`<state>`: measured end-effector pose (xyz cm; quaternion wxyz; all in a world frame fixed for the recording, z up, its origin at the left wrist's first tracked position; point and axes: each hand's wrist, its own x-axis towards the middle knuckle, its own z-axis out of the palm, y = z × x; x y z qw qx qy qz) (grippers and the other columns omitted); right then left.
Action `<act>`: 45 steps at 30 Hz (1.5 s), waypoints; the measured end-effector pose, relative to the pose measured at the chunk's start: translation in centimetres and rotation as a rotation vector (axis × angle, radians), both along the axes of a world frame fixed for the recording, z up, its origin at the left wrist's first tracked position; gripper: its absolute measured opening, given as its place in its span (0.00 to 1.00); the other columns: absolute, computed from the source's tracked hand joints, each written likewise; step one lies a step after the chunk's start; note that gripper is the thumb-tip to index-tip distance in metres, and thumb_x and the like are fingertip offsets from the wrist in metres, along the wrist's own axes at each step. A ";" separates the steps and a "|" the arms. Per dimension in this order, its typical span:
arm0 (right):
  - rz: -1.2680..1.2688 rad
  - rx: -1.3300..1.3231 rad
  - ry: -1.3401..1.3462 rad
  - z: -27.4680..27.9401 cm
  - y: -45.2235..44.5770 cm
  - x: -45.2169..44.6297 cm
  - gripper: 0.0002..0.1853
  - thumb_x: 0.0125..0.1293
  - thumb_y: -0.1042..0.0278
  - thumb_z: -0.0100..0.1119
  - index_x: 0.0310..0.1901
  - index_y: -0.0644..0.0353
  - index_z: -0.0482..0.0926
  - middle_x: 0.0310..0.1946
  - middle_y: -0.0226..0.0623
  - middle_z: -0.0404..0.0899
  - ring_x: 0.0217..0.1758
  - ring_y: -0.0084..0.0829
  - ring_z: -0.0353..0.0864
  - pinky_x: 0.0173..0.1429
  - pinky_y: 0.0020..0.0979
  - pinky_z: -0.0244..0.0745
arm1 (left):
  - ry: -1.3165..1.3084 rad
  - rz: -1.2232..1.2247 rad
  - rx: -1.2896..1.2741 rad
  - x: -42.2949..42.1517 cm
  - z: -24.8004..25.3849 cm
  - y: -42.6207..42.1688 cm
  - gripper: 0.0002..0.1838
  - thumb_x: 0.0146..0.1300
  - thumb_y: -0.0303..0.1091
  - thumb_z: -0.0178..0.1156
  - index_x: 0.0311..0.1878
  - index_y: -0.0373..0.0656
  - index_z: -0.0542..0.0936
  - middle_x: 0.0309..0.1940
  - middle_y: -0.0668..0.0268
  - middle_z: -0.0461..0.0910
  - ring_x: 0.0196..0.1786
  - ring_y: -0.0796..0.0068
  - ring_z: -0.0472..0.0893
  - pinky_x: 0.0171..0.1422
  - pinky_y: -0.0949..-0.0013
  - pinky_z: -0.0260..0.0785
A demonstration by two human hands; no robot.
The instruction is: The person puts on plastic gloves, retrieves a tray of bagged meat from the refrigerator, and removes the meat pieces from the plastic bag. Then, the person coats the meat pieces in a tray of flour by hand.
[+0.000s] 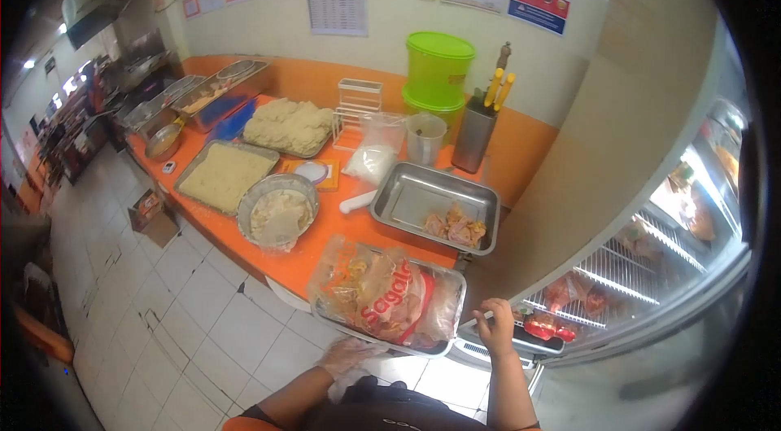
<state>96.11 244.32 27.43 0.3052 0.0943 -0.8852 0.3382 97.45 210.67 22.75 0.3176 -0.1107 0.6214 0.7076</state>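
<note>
A metal tray point(457, 301) overhangs the near end of the orange table. On it lie clear plastic bags of raw chicken pieces point(358, 284), one printed with red lettering. My left hand point(350, 356), in a clear plastic glove, grips the tray's near edge, its fingertips partly hidden beneath. Bare and loosely curled, my right hand point(495, 325) is just off the tray's right end, fingers apart and holding nothing. Beyond the bags, a deeper metal pan point(399, 207) has several raw chicken pieces point(457, 227) in its right corner.
An open glass-door fridge point(626, 268) with bagged food on wire shelves stands at right. On the orange table point(342, 227) are a bowl of flour point(281, 211), flour-filled trays point(228, 175), green tubs point(439, 65) and a knife holder point(474, 134). A cardboard box point(154, 219) sits on the floor.
</note>
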 end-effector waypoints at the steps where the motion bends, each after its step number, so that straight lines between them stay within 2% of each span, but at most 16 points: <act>1: -0.006 -0.032 0.017 0.4 0.2 -0.1 0.11 0.48 0.75 0.67 0.32 0.60 0.75 0.34 0.42 0.77 0.39 0.43 0.76 0.46 0.38 0.71 | 0.011 0.059 -0.036 0.2 -0.8 -1.2 0.18 0.58 0.41 0.65 0.45 0.38 0.79 0.40 0.60 0.81 0.42 0.72 0.79 0.45 0.69 0.72; 2: 0.002 -0.049 0.059 0.2 0.3 0.1 0.10 0.48 0.74 0.68 0.32 0.61 0.76 0.33 0.41 0.77 0.38 0.42 0.76 0.44 0.37 0.71 | 0.142 0.072 -0.188 0.0 -2.1 -2.8 0.14 0.58 0.39 0.64 0.41 0.39 0.80 0.35 0.64 0.80 0.39 0.77 0.78 0.43 0.73 0.71; 4: 0.043 -0.090 0.030 0.5 0.2 0.8 0.11 0.48 0.73 0.69 0.31 0.61 0.76 0.32 0.41 0.77 0.37 0.41 0.77 0.44 0.37 0.71 | 0.291 0.449 -0.067 0.4 -1.3 -4.3 0.06 0.60 0.31 0.62 0.33 0.39 0.76 0.30 0.65 0.75 0.33 0.72 0.79 0.31 0.65 0.78; 7: 0.092 -0.070 0.020 1.1 -2.1 1.0 0.12 0.47 0.68 0.71 0.31 0.59 0.77 0.31 0.38 0.78 0.37 0.39 0.77 0.42 0.36 0.69 | 0.180 0.683 -0.489 -1.1 5.5 -4.0 0.11 0.57 0.39 0.65 0.35 0.41 0.79 0.32 0.69 0.78 0.35 0.84 0.74 0.40 0.74 0.68; 10: 0.304 0.010 -0.007 4.7 -7.0 0.0 0.14 0.46 0.62 0.71 0.33 0.56 0.79 0.33 0.35 0.79 0.39 0.38 0.77 0.43 0.37 0.68 | 0.436 0.799 -0.413 -4.1 2.8 -4.7 0.17 0.58 0.46 0.63 0.34 0.38 0.77 0.30 0.68 0.76 0.32 0.80 0.73 0.37 0.72 0.67; 13: 0.625 0.096 -0.117 6.0 -11.7 -1.2 0.19 0.48 0.57 0.70 0.42 0.51 0.80 0.44 0.32 0.77 0.48 0.36 0.75 0.51 0.42 0.65 | 0.455 0.655 -0.607 -7.3 1.5 -5.3 0.24 0.57 0.54 0.62 0.31 0.36 0.76 0.26 0.66 0.74 0.29 0.75 0.71 0.36 0.68 0.66; 15: 0.615 0.342 -0.126 7.3 -14.2 -1.1 0.23 0.52 0.55 0.66 0.50 0.50 0.77 0.52 0.32 0.73 0.56 0.34 0.71 0.60 0.48 0.60 | 0.392 0.491 -0.734 -8.0 4.9 -4.9 0.27 0.55 0.58 0.62 0.31 0.36 0.77 0.24 0.64 0.73 0.28 0.72 0.71 0.36 0.67 0.65; 19: 0.503 0.505 -0.149 4.4 -17.5 -1.2 0.23 0.55 0.60 0.60 0.54 0.48 0.75 0.52 0.31 0.73 0.58 0.34 0.67 0.65 0.49 0.54 | 0.421 0.407 -0.849 -8.9 5.7 -5.0 0.28 0.52 0.58 0.65 0.29 0.36 0.78 0.22 0.65 0.73 0.28 0.74 0.70 0.35 0.66 0.63; 22: 0.440 0.540 -0.201 3.5 -17.7 -1.5 0.22 0.55 0.66 0.55 0.54 0.48 0.75 0.51 0.32 0.72 0.61 0.35 0.65 0.69 0.53 0.49 | 0.389 0.531 -0.546 -9.4 4.8 -4.8 0.25 0.51 0.54 0.68 0.29 0.36 0.78 0.23 0.68 0.75 0.28 0.77 0.70 0.35 0.67 0.64; 25: 0.410 0.496 -0.215 3.3 -17.8 -1.2 0.22 0.53 0.69 0.54 0.53 0.49 0.76 0.49 0.31 0.72 0.60 0.35 0.65 0.69 0.52 0.50 | 0.328 0.483 -0.519 -9.6 6.1 -4.4 0.19 0.52 0.47 0.68 0.31 0.37 0.81 0.26 0.70 0.77 0.30 0.79 0.72 0.37 0.71 0.65; 27: 0.353 0.490 -0.232 3.7 -18.3 -1.1 0.22 0.52 0.70 0.55 0.52 0.49 0.76 0.48 0.31 0.72 0.60 0.34 0.65 0.68 0.51 0.52 | 0.429 0.434 -0.515 -9.9 5.1 -4.8 0.18 0.54 0.46 0.67 0.35 0.38 0.82 0.28 0.70 0.78 0.32 0.79 0.74 0.40 0.72 0.66; 31: 0.301 0.320 -0.173 4.5 -17.2 -0.9 0.16 0.46 0.71 0.58 0.41 0.51 0.79 0.43 0.29 0.74 0.54 0.35 0.70 0.61 0.48 0.59 | 0.467 0.453 -0.367 -10.2 4.3 -5.1 0.18 0.56 0.44 0.66 0.41 0.38 0.83 0.30 0.69 0.80 0.35 0.79 0.76 0.44 0.72 0.68; 34: 0.203 0.171 -0.035 3.9 -15.3 -0.5 0.12 0.41 0.73 0.61 0.33 0.52 0.78 0.40 0.29 0.76 0.49 0.36 0.73 0.55 0.45 0.63 | 0.445 0.417 -0.404 -10.1 5.8 -4.6 0.17 0.56 0.41 0.67 0.44 0.39 0.83 0.35 0.69 0.81 0.38 0.79 0.76 0.46 0.72 0.68; 40: 0.011 -0.093 0.020 3.5 -11.7 1.0 0.12 0.38 0.77 0.66 0.27 0.55 0.77 0.42 0.39 0.75 0.47 0.41 0.73 0.52 0.40 0.67 | 0.334 0.515 0.256 -11.2 7.4 -2.7 0.13 0.56 0.36 0.67 0.42 0.41 0.81 0.38 0.72 0.79 0.41 0.82 0.74 0.46 0.75 0.66; 43: -0.053 -0.150 -0.001 3.7 -10.8 1.5 0.12 0.38 0.77 0.68 0.27 0.56 0.77 0.42 0.42 0.74 0.47 0.42 0.73 0.52 0.38 0.68 | 0.419 0.454 0.326 -11.6 11.9 -1.5 0.12 0.56 0.36 0.67 0.41 0.41 0.80 0.36 0.73 0.77 0.40 0.83 0.74 0.46 0.75 0.66; 45: -0.074 -0.175 -0.018 3.4 -10.4 1.6 0.12 0.39 0.77 0.69 0.27 0.56 0.77 0.42 0.42 0.74 0.48 0.42 0.73 0.51 0.38 0.68 | 0.478 0.419 0.215 -12.5 13.2 -1.8 0.12 0.57 0.36 0.67 0.42 0.41 0.80 0.35 0.73 0.77 0.40 0.83 0.74 0.46 0.75 0.66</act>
